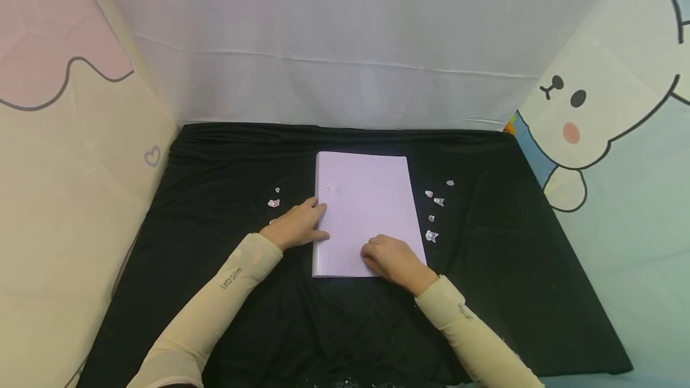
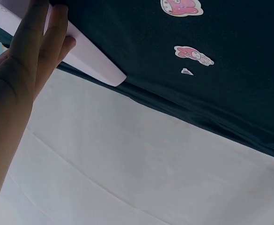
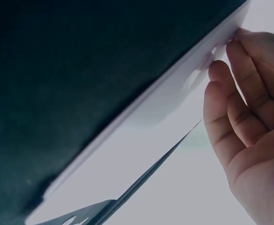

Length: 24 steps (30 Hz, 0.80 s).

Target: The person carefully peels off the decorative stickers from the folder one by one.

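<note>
A pale purple binder [image 1: 366, 196] lies closed on black cloth, its spine to the left. My left hand [image 1: 296, 224] rests on the spine side, fingers fairly straight and thumb on the cover; in the left wrist view the left hand [image 2: 26, 61] reaches over the binder's edge [image 2: 92, 58]. Near the cover's lower right, my right hand [image 1: 393, 261] touches the surface with bent, relaxed fingers. The right wrist view shows the right hand [image 3: 249, 108] with fingertips at the glossy cover [image 3: 141, 136]. A small pinkish patch shows by those fingertips; whether sticker or reflection is unclear.
Pink character stickers [image 2: 194, 55] and a small scrap [image 2: 187, 71] lie left of the binder. Several small stickers [image 1: 432, 236] lie to its right. Black cloth [image 1: 501, 244] covers the table, with a white curtain [image 1: 334, 47] behind.
</note>
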Motion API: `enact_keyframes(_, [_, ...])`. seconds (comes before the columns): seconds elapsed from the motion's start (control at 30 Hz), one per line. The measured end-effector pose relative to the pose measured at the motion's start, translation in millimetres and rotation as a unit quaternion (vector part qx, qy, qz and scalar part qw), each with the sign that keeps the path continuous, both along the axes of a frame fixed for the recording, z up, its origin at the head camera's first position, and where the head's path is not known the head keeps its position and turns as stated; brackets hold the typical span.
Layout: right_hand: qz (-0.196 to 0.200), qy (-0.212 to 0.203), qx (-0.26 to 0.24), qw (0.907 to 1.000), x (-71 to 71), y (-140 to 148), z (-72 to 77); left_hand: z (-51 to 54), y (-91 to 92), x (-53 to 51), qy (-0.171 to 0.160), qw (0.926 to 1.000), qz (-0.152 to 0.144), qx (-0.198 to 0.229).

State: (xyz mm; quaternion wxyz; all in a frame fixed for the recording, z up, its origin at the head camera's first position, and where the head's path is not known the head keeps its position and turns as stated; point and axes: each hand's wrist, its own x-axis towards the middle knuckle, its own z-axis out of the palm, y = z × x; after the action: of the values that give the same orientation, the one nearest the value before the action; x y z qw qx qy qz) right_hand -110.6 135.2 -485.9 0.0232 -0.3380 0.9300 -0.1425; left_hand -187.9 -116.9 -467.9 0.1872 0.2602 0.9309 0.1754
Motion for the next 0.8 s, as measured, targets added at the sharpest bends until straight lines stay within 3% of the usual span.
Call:
enact_keyframes(0.27, [-0.010, -0.026, -0.020, 0.9994, -5.1, 2.1, -0.3, 0.1, 0.4, -1.6, -0.002, 1.0000, 0.004, -0.001])
enact_keyframes(0.57, [0.006, -0.036, -0.022, 0.9991, -5.2, 1.8, 1.2, 0.0, 0.7, -0.7, 0.002, 1.0000, -0.002, -0.002])
enact_keyframes(0.8, [0.034, -0.049, 0.005, 0.9982, -16.4, -2.9, 4.5, -0.4, 0.7, -0.3, 0.003, 1.0000, -0.002, -0.002])
